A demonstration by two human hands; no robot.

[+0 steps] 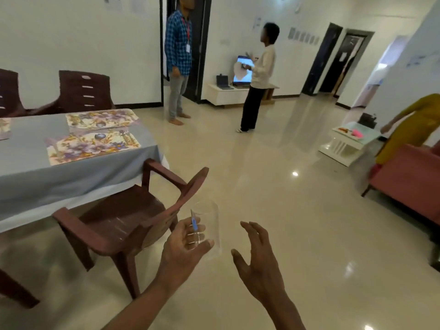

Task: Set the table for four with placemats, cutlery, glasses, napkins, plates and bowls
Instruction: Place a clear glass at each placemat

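At the far left stands the tabletop (28, 163), draped in a grey-blue cloth. Two flowered placemats lie on it near the right end, one at the far edge (102, 119) and one closer (92, 147), with the corner of a third (3, 128) showing at the frame's edge. Brown plastic chairs (83, 91) wait behind it, and another brown chair (123, 217) sits at the near side, its seat facing the cloth.

Just right of that chair's back, out over the shiny floor (273, 186) and well apart from the tabletop, the left hand (183, 244) grips a clear glass (207, 225), fingers and thumb curled round its lower half. The right hand (257, 263) hangs just beside the glass without touching it, fingers spread and loose, holding nothing.

Further back, a person in a blue checked shirt (178, 55) stands at a dark doorway. Another in a white top (259, 75) stands before a lit laptop (242, 72) on a low white cabinet (226, 94). At the right are a small white side table (345, 146), a person in yellow (414, 125) leaning over, and a pink sofa (409, 184).
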